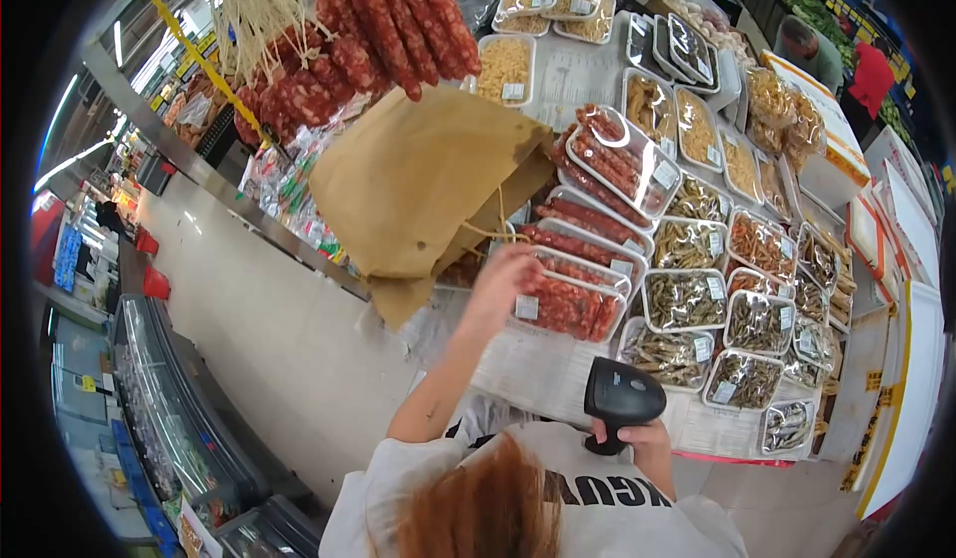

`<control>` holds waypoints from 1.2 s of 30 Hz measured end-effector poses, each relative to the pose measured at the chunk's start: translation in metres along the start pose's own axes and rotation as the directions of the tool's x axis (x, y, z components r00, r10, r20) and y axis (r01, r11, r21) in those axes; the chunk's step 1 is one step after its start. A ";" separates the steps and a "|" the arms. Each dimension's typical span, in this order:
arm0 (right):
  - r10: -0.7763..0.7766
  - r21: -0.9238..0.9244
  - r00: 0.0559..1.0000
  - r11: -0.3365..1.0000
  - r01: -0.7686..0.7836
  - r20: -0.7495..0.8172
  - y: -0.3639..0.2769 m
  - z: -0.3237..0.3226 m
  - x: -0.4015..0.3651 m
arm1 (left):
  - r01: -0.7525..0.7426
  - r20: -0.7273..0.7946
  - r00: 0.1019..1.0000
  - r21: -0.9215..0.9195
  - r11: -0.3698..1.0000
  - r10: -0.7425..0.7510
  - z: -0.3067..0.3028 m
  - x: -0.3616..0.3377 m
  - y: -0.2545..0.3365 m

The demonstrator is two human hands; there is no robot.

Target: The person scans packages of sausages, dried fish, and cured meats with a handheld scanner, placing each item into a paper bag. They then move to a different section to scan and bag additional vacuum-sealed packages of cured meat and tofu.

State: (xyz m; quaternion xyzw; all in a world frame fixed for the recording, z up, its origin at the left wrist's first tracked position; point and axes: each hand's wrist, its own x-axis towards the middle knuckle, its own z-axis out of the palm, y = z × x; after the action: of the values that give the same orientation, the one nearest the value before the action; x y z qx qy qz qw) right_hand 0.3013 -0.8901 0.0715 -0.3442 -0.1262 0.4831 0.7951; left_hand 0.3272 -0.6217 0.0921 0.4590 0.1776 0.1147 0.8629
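Note:
My right hand (645, 439) is closed around the handle of a black barcode scanner (624, 395), held in front of my shirt. My left hand (506, 281) reaches over the left end of a film-wrapped tray of red sausages (573, 304). Its fingers are blurred at the tray's edge, so whether they grip it does not show. More sausage trays (622, 165) lie stacked behind. Just beyond my left hand, a large sheet of brown paper (418, 180) with thin strings (488, 231) covers part of the display.
Red sausages (398, 30) hang at the upper left beside a yellow strap (194, 55). Wrapped trays of dried fish (685, 299) fill the table's right side. White foam boxes (881, 249) stand at the right edge. A glass-fronted case (174, 409) lines the aisle. Another person (812, 52) is at the upper right.

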 end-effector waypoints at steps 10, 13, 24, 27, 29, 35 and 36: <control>0.023 -0.082 0.997 0.996 -0.017 0.068 0.001 0.006 0.000 | -0.543 -0.280 0.760 0.222 0.809 0.587 -0.015 -0.001 0.086; 0.002 -0.055 0.996 0.999 0.002 0.084 0.004 0.002 -0.005 | -0.611 -0.271 0.699 0.253 0.750 0.662 -0.024 0.010 0.107; -0.105 0.055 0.991 0.992 0.110 -0.079 -0.002 0.000 -0.033 | -0.512 -0.735 0.674 -0.389 0.766 0.077 -0.061 0.053 0.081; -0.080 0.035 0.997 0.996 0.081 -0.005 0.000 -0.012 -0.036 | -0.327 -0.616 0.768 -0.611 0.721 -0.174 -0.076 0.068 0.078; -0.079 0.021 0.997 0.997 0.079 -0.003 -0.002 -0.015 -0.039 | -0.357 -0.634 0.756 -0.608 0.709 -0.163 -0.079 0.081 0.068; -0.001 0.020 1.000 1.000 0.001 0.001 -0.007 -0.023 -0.051 | -0.322 -0.497 0.817 -0.814 0.483 -0.292 -0.123 0.099 0.072; -0.013 0.004 0.999 1.000 0.013 0.038 -0.005 -0.028 -0.051 | -0.289 -0.469 0.831 -0.824 0.486 -0.301 -0.122 0.100 0.072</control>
State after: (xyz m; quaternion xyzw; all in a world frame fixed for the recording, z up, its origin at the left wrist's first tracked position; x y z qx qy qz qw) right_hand 0.2940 -0.9465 0.0610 -0.3326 -0.1427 0.4846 0.7964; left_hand 0.3653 -0.4541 0.0688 -0.0987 0.3387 0.3136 0.8816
